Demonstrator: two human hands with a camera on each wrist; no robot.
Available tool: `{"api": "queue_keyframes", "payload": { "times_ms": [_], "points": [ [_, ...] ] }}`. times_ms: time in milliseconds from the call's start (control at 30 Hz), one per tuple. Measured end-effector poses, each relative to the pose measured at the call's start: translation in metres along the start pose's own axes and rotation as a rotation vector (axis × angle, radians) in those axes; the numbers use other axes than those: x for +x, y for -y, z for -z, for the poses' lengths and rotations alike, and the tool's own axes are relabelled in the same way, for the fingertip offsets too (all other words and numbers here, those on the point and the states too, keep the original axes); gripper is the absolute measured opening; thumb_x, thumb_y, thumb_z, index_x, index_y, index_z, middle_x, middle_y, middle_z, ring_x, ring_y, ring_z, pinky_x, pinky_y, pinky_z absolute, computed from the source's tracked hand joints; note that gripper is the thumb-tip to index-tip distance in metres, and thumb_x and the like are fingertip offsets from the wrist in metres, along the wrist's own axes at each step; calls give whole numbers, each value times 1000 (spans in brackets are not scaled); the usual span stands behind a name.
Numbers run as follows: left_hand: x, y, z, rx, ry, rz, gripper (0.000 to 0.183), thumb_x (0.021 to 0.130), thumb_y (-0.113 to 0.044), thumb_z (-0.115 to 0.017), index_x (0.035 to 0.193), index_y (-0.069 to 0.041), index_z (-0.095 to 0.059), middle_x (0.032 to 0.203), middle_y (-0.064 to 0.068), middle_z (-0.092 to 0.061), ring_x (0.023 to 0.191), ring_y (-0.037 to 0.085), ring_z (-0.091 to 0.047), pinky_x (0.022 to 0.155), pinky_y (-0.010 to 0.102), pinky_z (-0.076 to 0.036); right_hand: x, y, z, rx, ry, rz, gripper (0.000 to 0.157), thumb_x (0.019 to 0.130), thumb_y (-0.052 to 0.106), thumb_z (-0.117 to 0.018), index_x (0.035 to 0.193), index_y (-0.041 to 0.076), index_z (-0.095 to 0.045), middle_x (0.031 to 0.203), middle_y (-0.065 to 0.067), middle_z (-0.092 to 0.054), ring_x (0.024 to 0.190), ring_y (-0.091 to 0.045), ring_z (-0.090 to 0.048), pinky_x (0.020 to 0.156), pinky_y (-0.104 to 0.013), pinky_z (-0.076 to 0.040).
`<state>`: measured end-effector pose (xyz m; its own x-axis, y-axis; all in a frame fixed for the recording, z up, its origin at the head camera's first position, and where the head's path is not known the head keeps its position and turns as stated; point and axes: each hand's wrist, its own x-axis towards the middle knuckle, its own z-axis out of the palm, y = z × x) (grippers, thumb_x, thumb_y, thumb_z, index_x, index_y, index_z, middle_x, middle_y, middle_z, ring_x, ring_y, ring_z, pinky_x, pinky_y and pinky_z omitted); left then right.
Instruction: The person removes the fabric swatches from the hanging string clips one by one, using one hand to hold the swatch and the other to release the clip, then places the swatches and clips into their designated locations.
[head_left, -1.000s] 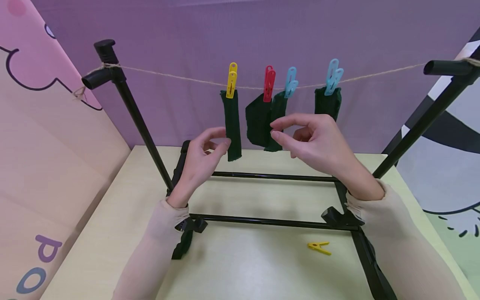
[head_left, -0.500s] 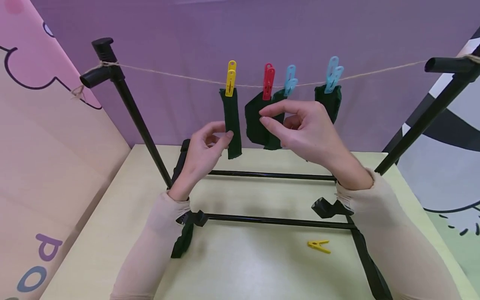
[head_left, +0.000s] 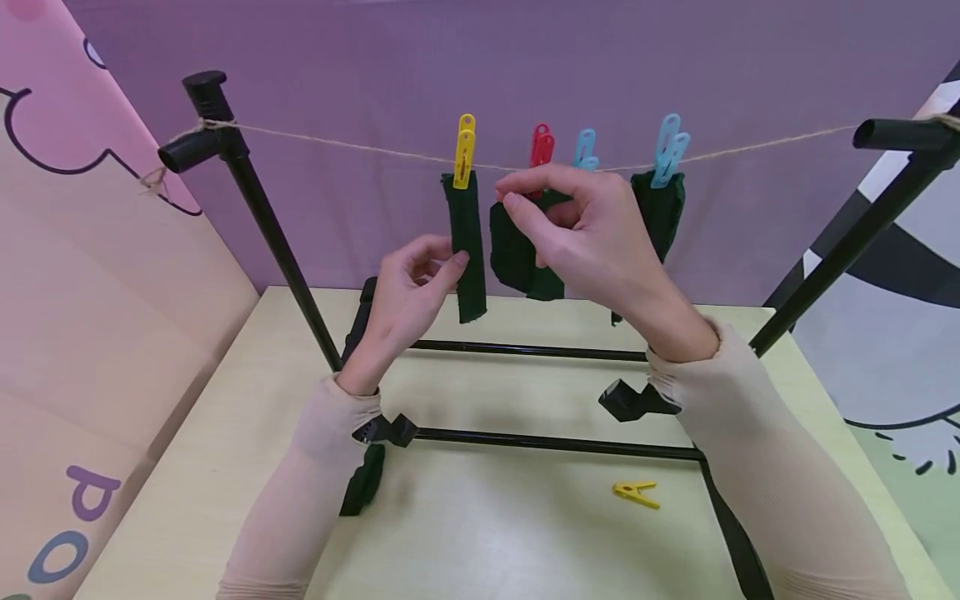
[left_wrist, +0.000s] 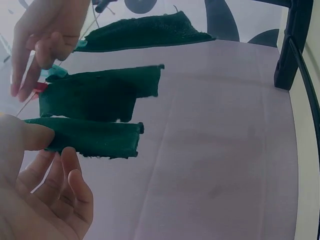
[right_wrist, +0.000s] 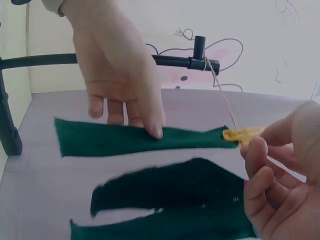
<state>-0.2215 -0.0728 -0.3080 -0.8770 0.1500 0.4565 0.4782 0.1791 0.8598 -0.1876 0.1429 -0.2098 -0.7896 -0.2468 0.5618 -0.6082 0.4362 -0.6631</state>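
Note:
A narrow dark green cloth strip (head_left: 471, 287) hangs from the twine line by a yellow clothespin (head_left: 465, 152). My left hand (head_left: 408, 287) pinches the strip's left edge, thumb in front and fingers behind. My right hand (head_left: 596, 229) is raised just right of the strip, thumb and index finger bent towards each other with nothing seen between them. In the right wrist view its fingertips overlap the yellow clothespin. Behind that hand, partly hidden, hang more green cloth pieces (head_left: 513, 254) under a red clothespin (head_left: 542, 143) and a light blue clothespin (head_left: 585, 150).
Further right, another blue clothespin (head_left: 670, 150) holds a green cloth (head_left: 660, 212). The twine (head_left: 337, 143) runs between posts of a black frame (head_left: 277, 233) standing on the pale table (head_left: 525, 533). A yellow clothespin (head_left: 636, 493) lies near the front, and dark green fabric (head_left: 363, 483) lies by the left sleeve.
My right hand has moved left and up, from the middle cloth pieces towards the yellow clothespin. My left thumb has come over the strip's front, slightly higher than before.

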Motion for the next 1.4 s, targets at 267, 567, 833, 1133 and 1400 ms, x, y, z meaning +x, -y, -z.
{"api": "queue_keyframes", "payload": {
  "times_ms": [267,567,833,1133,1400],
  "points": [
    [2,0,-3,-14,5,0,24,104,-17,-68,120,0,-74,104,15,-71,87,40,-69,73,27,-54,13,17,-6,-11,-25,18,32,108,19,-56,136,18,-72,75,-5,-57,57,-20,-66,44,-28,-29],
    [5,-1,-4,7,31,-11,23,106,-18,-65,115,1,-74,100,15,-71,85,43,-68,74,28,-58,26,20,-8,-60,61,-29,42,112,24,-49,153,17,-57,141,-2,-68,71,-23,-70,55,-27,-43],
    [5,-1,-4,20,31,3,24,104,-19,-67,117,0,-74,101,15,-70,83,36,-70,68,26,-53,34,21,-15,46,78,-39,52,107,21,-62,157,13,-48,148,-8,-66,70,-25,-75,72,-25,-61],
    [5,-1,-3,41,29,10,25,104,-21,-68,119,-2,-75,104,15,-71,84,37,-69,71,27,-51,34,23,-14,29,18,-29,43,103,25,-71,143,12,-64,126,-7,-75,68,-24,-75,59,-23,-56],
    [5,-2,-3,46,18,0,22,104,-21,-69,114,-2,-75,100,13,-71,83,35,-68,70,26,-50,30,22,-7,-215,-74,26,32,98,33,-75,123,12,-78,108,-1,-81,68,-20,-55,55,-24,-36]
  ]
}}
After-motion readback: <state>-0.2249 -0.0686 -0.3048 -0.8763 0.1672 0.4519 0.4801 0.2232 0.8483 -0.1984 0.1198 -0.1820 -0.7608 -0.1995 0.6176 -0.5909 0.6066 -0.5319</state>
